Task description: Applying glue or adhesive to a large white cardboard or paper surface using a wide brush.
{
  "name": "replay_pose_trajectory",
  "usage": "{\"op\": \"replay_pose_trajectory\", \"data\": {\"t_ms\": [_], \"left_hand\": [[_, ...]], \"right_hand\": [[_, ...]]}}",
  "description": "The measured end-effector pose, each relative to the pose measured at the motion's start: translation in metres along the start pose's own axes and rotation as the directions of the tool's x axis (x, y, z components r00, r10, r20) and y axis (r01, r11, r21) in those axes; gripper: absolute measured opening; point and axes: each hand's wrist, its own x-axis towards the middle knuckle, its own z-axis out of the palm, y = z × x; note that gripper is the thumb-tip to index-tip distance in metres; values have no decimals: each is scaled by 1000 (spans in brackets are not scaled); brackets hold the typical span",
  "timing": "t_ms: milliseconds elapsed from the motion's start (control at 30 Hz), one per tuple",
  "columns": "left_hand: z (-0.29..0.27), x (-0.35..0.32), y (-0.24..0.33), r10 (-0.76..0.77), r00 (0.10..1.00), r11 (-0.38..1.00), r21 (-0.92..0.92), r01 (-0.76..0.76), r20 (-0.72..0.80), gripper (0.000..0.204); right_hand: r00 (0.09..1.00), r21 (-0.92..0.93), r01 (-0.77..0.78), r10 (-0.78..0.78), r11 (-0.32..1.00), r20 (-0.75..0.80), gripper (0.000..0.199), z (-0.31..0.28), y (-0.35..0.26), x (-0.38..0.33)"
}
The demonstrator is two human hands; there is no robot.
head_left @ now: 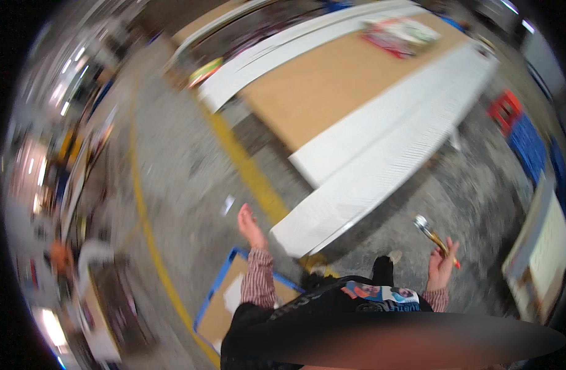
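Observation:
My right hand (441, 264) is closed around the handle of a paintbrush (435, 238). The brush has a metal band and a yellowish handle with a red end. Its head points away from me, up and to the left, over the grey floor. Out in front on the other side, my left hand (252, 229) has its fingers stretched and holds nothing. Just beyond its fingertips is a small white scrap (228, 205); blur hides whether it lies on the floor. The near end of a long white ribbed panel (357, 191) is right of my left hand, apart from it.
A brown board (332, 86) lies between the white panels, with a red-and-white package (401, 37) on it. A blue-edged board (216, 283) is low on the left. Red (504, 111) and blue crates (528, 148) stand right. Yellow lines (246, 166) cross the floor.

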Motion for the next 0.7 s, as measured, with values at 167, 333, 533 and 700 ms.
{"op": "replay_pose_trajectory", "data": {"t_ms": [167,333,533,700], "left_hand": [[195,-121,83,135,908,987,-133,-89,396,34],[342,-308,62,1,600,994,-68,89,800,30],[448,-403,44,52,247,997,-36,-71,968,27],[567,-385,28,-53,472,999,43,32,880,24]], "right_hand": [[994,120,87,-77,989,-81,27,-51,-71,65],[920,33,374,-366,927,-138,15,-105,-180,125],[922,-23,362,-362,932,-136,18,-117,-261,228],[966,38,250,-252,967,51,24,-60,-292,376]]}}
